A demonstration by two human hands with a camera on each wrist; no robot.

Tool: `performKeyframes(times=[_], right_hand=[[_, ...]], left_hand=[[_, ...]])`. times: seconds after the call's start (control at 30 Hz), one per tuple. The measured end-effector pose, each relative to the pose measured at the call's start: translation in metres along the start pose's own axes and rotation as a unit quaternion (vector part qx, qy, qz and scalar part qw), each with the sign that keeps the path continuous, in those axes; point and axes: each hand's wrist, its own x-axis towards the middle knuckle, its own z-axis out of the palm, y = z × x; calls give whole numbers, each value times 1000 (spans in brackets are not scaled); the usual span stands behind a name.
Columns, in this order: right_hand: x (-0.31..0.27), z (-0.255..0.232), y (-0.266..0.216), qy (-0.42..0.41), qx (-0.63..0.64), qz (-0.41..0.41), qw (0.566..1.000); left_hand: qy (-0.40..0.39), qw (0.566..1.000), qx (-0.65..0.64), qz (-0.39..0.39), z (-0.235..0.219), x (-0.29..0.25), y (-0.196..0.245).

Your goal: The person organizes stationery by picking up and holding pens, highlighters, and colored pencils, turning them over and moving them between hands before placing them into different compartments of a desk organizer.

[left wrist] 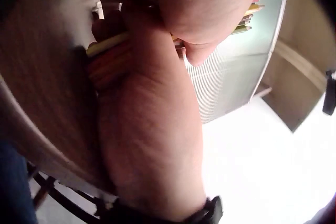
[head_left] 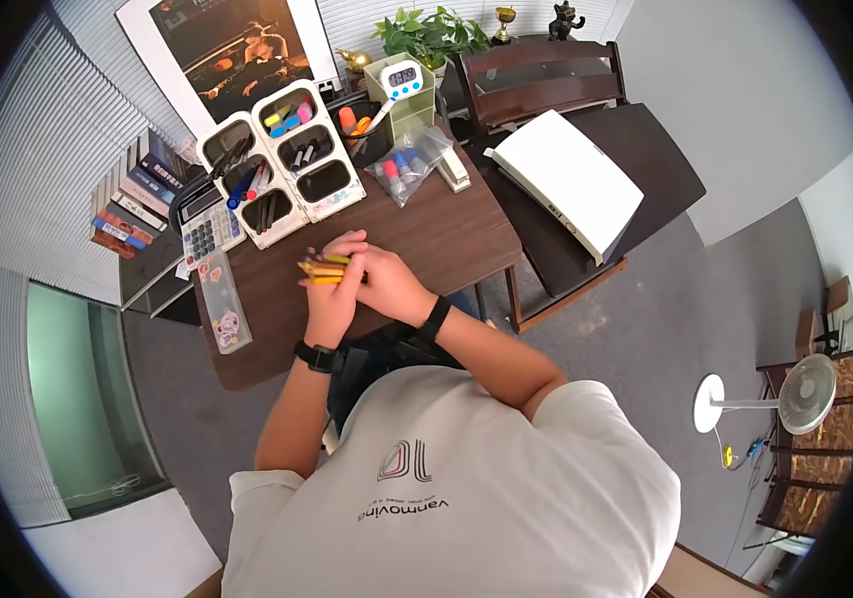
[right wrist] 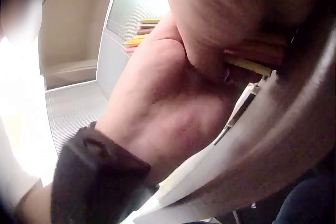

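Observation:
A bundle of several colored pencils (head_left: 323, 269) is clasped between both hands over the near part of the desk. My left hand (head_left: 330, 311) grips it from the left, and its pencils point out to the left. From the right, my right hand (head_left: 393, 287) wraps over the bundle and overlaps the left. In the left wrist view, pencil shafts (left wrist: 111, 58) show on one side of the hands and sharpened tips (left wrist: 242, 24) on the other. The right wrist view shows pencils (right wrist: 137, 39) beyond the hand too. The bundle's middle is hidden by the fingers.
On the desk (head_left: 446, 244) stand a white organizer (head_left: 335, 204) with pens and markers, a calculator (head_left: 209, 239), a stickered clear case (head_left: 223, 304), a bag of small bottles (head_left: 408, 164), a stapler (head_left: 453, 169) and a timer (head_left: 401, 78). A white box (head_left: 571, 184) lies right.

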Motion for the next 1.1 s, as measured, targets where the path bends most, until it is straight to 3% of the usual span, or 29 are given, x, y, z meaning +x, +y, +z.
performKeyframes(times=[0.07,0.1,0.17,0.2,0.3,0.5,0.67,0.77,0.87,0.93,1.1], right_hand=[[-4,8,7,19,-47,4,999],[-6,12,10,39,-90,11,995],[-4,8,-1,21,-111,1,994],[-4,7,-4,8,-129,-8,992],[-4,8,-6,-1,-132,-21,991],[-5,8,-5,-43,-173,5,984],[-4,10,-3,-32,-196,-19,980],[-5,11,3,-50,-222,8,974],[-6,9,-4,-34,-175,-13,984],[1,4,-24,-12,-140,-3,990],[-12,2,-20,22,-133,14,991]], left_hand=[[44,970,-183,-152,1,4,1],[48,970,-186,-149,-3,6,-8],[65,889,-406,-201,-14,5,-34],[79,863,-438,-241,-17,7,-22],[86,832,-494,-238,-24,6,-41],[90,835,-491,-233,-20,7,-46],[106,823,-503,-243,-19,3,-32],[114,805,-522,-257,-19,-2,-35],[142,774,-552,-275,-18,-7,-28],[149,773,-554,-271,-19,-11,-29],[152,780,-543,-270,-18,-11,-27]])
